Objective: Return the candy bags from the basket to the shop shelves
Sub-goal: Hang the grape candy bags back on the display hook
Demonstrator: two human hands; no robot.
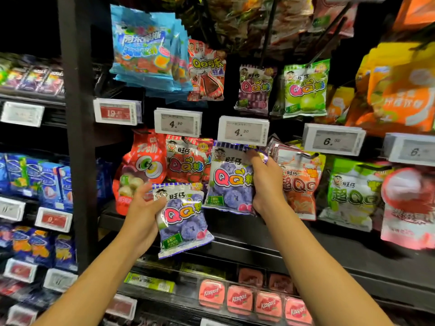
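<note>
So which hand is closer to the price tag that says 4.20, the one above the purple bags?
The right hand. Its fingers reach up just under that price tag, gripping a purple bag. The left hand is lower and to the left, holding another purple bag.

The price tag (413,150) at the right edge is cut off, its digits blurred; the top-row bags (247,17) are smeared.

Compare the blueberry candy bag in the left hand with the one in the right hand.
The left hand grips the lower blueberry bag by its side, tilted and clear of the rack. The right hand pinches the upper blueberry bag at its top corner, more upright, just under a 4.20 price tag. Both show the same purple blueberry design.
</note>
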